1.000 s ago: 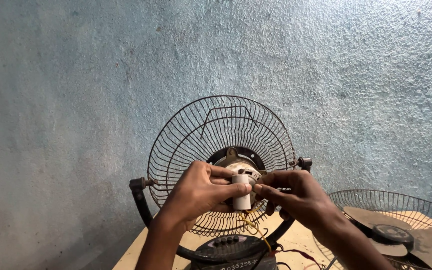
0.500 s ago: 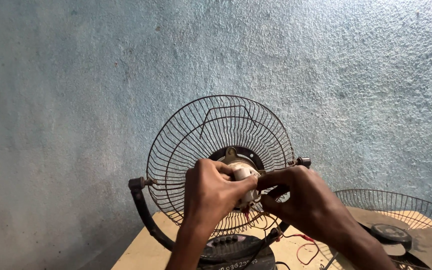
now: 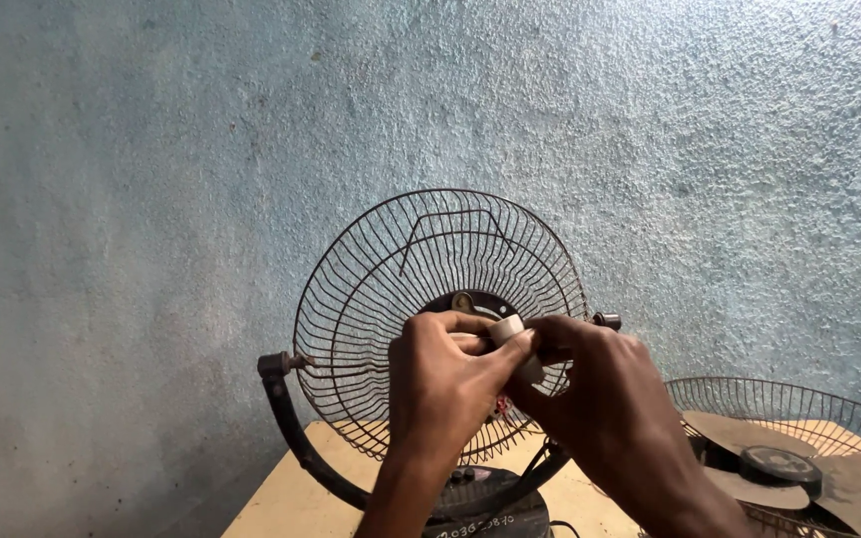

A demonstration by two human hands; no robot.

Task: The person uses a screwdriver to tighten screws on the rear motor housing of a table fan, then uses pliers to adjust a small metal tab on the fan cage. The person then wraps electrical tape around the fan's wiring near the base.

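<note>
A dark wire fan guard [image 3: 440, 259] stands upright in a black U-shaped yoke [image 3: 286, 418] on a round black base [image 3: 485, 503]. Both my hands meet in front of its hub. My left hand [image 3: 445, 384] pinches a small whitish cylindrical part [image 3: 512, 334] with thumb and fingers. My right hand [image 3: 600, 394] is closed around the same part from the right, covering most of it and the motor behind. A knob [image 3: 607, 321] sticks out at the yoke's right end.
The fan sits on a pale wooden table [image 3: 296, 503] against a rough blue-grey wall [image 3: 201, 149]. At the right lies another wire guard [image 3: 799, 413] with brownish blades [image 3: 849, 478] and a black hub [image 3: 777, 463] inside it.
Both hands have closed in tighter over the hub. The whitish part that showed between them is now mostly covered. The view has shifted slightly downward and right.
</note>
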